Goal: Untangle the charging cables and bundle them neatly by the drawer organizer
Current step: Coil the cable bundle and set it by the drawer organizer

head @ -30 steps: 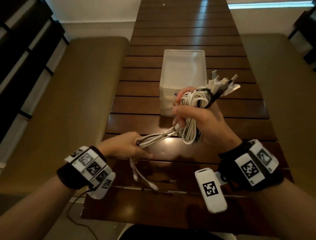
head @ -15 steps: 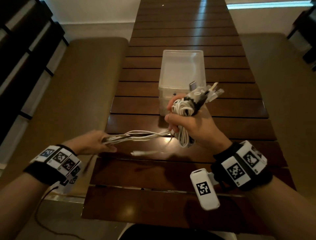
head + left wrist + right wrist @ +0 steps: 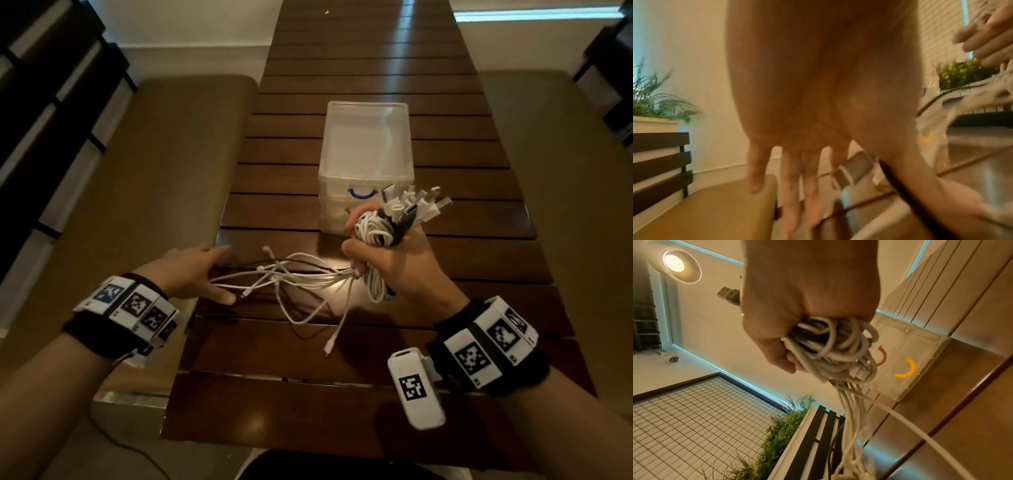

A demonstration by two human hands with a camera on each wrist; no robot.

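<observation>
The charging cables (image 3: pixel 373 233) are gathered into a coil in the right hand (image 3: pixel 394 260), held up above the desk (image 3: pixel 274 404) just in front of the clear drawer organizer (image 3: pixel 366 150). The plug ends (image 3: pixel 418 205) fan out of the top of the fist, pointing up and away to the right, while the loose tails (image 3: pixel 294 277) run from the bottom of the fist leftward and spill across the desk, some looping toward the near edge. So the bundle's long axis runs roughly from the plugs at upper right down to the tails at lower left.

The right grip is curled tight round the coil; the right wrist view shows white loops (image 3: pixel 830 350) packed between thumb and fingers. The left hand (image 3: pixel 191 274) lies spread and flat at the desk's left edge, its fingers straight, touching or just beside the tail ends and holding nothing.

The step in hand looks like the winding: the heads are collected, the tails not yet wrapped in. The next move probably calls for the left hand to pick the tails up together, draw them straight so the crossings clear, and feed them round the coil.
</observation>
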